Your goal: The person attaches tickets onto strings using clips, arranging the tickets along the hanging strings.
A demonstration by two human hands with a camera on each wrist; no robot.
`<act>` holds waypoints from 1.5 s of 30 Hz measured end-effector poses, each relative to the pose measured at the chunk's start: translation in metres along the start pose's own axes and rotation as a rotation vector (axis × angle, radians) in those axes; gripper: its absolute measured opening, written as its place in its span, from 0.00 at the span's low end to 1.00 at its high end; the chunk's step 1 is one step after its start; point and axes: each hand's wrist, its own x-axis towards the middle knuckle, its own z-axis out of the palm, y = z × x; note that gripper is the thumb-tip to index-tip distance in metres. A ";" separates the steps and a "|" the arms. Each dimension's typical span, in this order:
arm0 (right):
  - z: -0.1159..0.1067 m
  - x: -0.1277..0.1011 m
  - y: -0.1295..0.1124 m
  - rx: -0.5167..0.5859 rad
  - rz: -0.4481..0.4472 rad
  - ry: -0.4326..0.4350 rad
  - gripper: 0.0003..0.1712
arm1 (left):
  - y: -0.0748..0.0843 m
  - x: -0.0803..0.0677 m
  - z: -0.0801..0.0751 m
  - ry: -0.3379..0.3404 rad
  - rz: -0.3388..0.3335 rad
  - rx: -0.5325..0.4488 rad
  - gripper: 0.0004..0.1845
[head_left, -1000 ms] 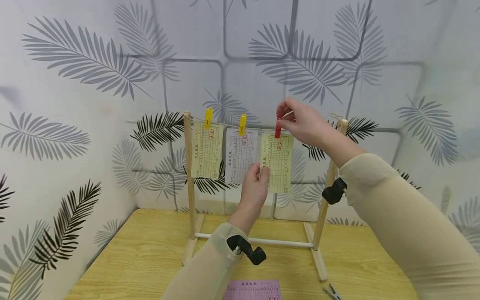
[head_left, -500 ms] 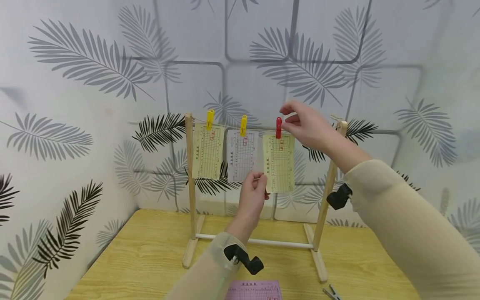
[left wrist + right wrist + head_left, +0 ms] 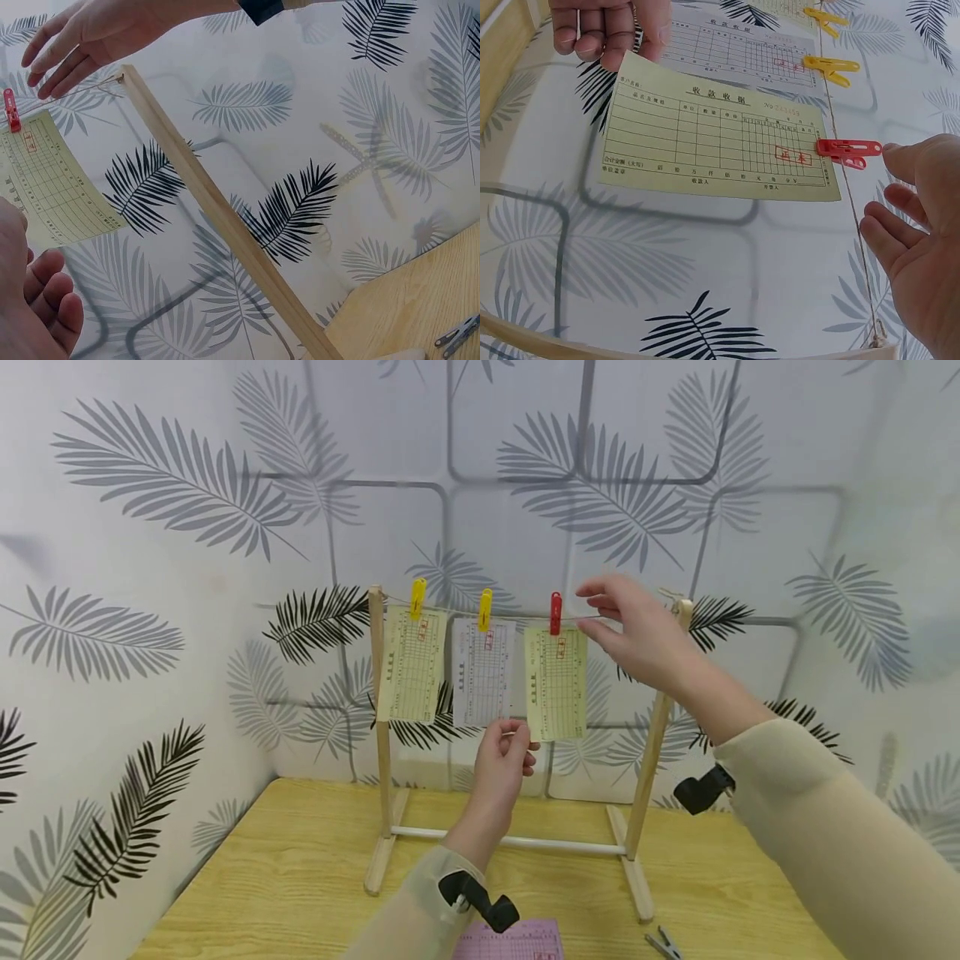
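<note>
A pale yellow receipt slip hangs from the string by a red clothespin. My right hand is just right of the clothespin, fingers loosely bent and apart, holding nothing. At the slip's lower left corner is my left hand, with relaxed fingers; whether a fingertip still touches the paper, I cannot tell. To the left, a white receipt slip and another yellow slip hang from yellow clothespins. The right wrist view shows the red clothespin biting the slip's end.
The string runs between two posts of a wooden stand, joined low down by a white rod. On the wooden table lie a pink receipt slip and a grey metal clip. A leaf-patterned wall stands close behind.
My right hand has let go of the red clothespin and moved right. The left hand has loosened from the yellow slip's left edge and lowered to its bottom corner. The slip hangs by the clothespin.
</note>
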 end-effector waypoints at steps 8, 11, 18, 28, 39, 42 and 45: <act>0.010 -0.030 0.006 0.015 -0.036 0.076 0.24 | -0.011 -0.014 -0.012 0.005 -0.002 0.014 0.13; 0.013 -0.043 0.006 0.050 -0.023 0.083 0.24 | -0.012 -0.021 -0.015 -0.004 0.004 0.012 0.12; 0.028 -0.078 0.013 0.139 0.012 0.067 0.24 | -0.017 -0.035 -0.024 -0.038 -0.001 0.016 0.11; 0.064 -0.132 0.037 0.205 0.040 0.029 0.23 | -0.031 -0.051 -0.046 -0.064 -0.008 0.117 0.11; 0.097 -0.193 0.066 0.229 0.104 0.030 0.22 | -0.043 -0.068 -0.064 -0.078 -0.018 0.211 0.11; 0.105 -0.208 0.073 0.236 0.139 0.036 0.21 | -0.047 -0.071 -0.067 -0.102 -0.013 0.245 0.11; 0.110 -0.221 0.079 0.243 0.171 0.038 0.20 | -0.051 -0.075 -0.070 -0.117 -0.006 0.291 0.12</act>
